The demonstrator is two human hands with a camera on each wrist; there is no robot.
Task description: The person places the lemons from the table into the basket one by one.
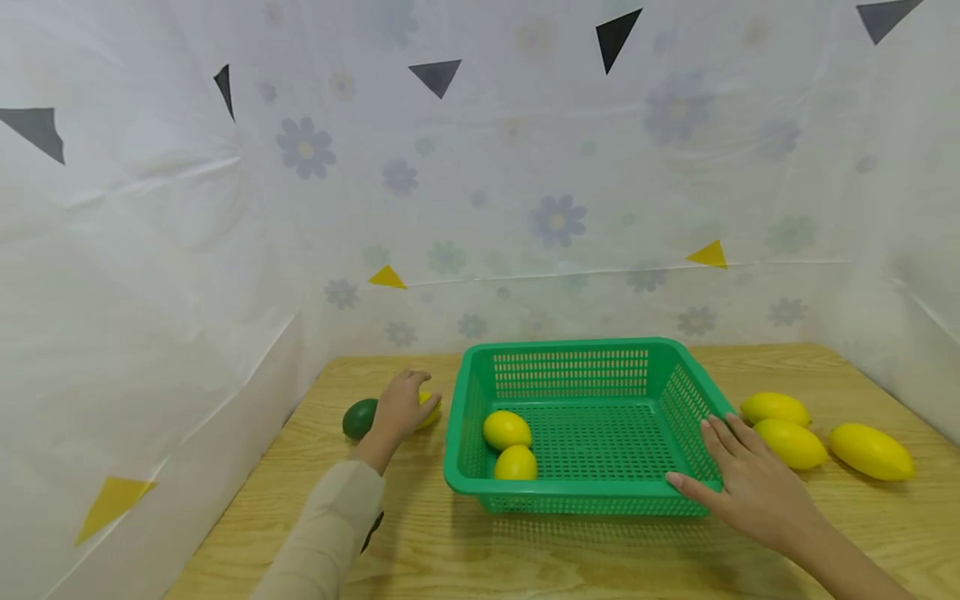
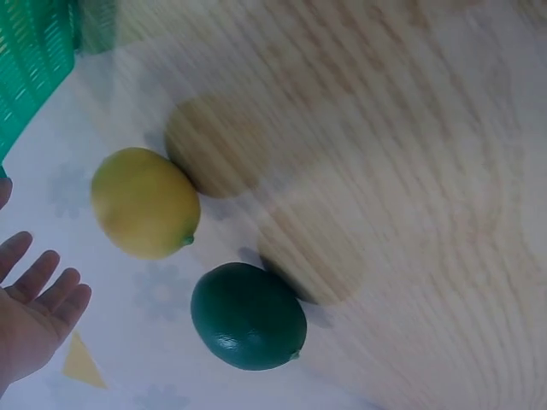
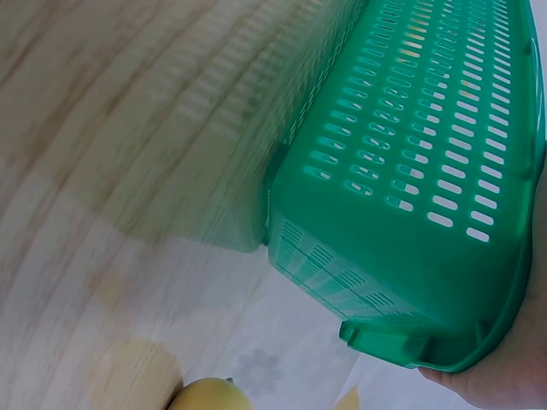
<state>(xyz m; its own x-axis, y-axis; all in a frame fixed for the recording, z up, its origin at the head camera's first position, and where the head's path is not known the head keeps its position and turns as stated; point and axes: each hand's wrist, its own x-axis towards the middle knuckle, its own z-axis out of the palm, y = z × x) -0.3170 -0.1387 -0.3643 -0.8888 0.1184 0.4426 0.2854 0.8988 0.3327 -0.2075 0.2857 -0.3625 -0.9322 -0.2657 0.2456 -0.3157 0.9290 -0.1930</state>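
Observation:
My left hand (image 1: 401, 407) hovers over the left of the table, fingers loosely bent and holding nothing. A yellow lemon (image 1: 431, 413) lies partly hidden behind it, and a dark green lime-shaped fruit (image 1: 359, 419) sits beside its wrist. Both the lemon (image 2: 145, 203) and the green fruit (image 2: 248, 316) show whole in the left wrist view, apart from the fingers. My right hand (image 1: 757, 487) rests on the near right corner of a green plastic basket (image 1: 570, 487), thumb and fingers spread over the rim. Two yellow lemons (image 1: 507, 431) lie inside, at the basket's left.
Right of the basket, three yellow lemons (image 1: 872, 452) lie on the wooden table (image 1: 570, 558). A pale flowered sheet (image 1: 480, 192) with triangle shapes hangs behind and along the sides of the table.

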